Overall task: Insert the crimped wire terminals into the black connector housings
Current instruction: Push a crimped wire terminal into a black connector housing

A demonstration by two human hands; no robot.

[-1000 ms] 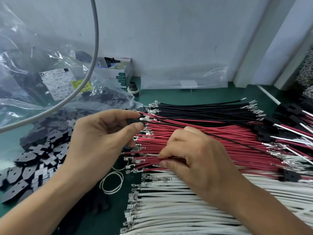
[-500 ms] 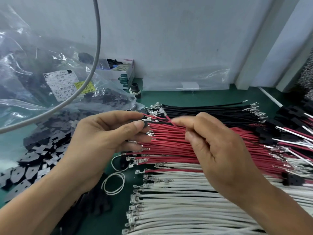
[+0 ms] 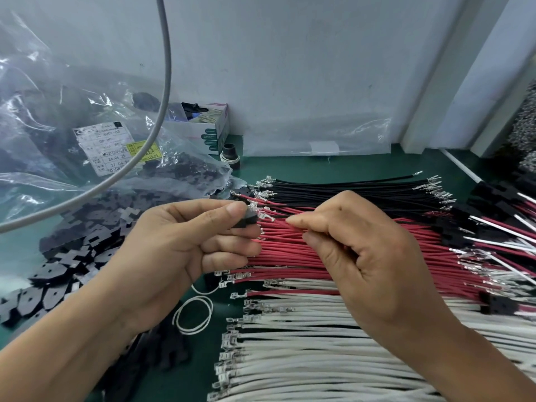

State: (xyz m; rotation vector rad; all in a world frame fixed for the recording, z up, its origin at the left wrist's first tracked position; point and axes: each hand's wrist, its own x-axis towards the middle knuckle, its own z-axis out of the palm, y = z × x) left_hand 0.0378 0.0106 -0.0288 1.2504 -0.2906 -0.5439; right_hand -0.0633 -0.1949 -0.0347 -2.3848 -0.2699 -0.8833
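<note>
My left hand (image 3: 185, 245) pinches a small black connector housing (image 3: 246, 219) between thumb and forefinger, above the wire ends. My right hand (image 3: 365, 256) pinches a red wire (image 3: 278, 216) just right of the housing, and the wire's metal terminal (image 3: 265, 217) sits at the housing's edge. Below lie flat rows of black wires (image 3: 348, 192), red wires (image 3: 290, 256) and white wires (image 3: 304, 343), with crimped terminals along their left ends. Loose black housings (image 3: 72, 256) are heaped at the left.
A clear plastic bag (image 3: 87, 140) with a label lies at the back left, and a grey cable (image 3: 162, 97) arcs over it. A small carton (image 3: 214, 132) stands by the wall. White rubber bands (image 3: 194, 314) lie on the green mat (image 3: 333, 166). Assembled housings with wires (image 3: 499, 221) are piled at the right.
My right hand left the red wire row, rose with one red wire and moved left to the housing. My left hand stayed nearly in place with the housing.
</note>
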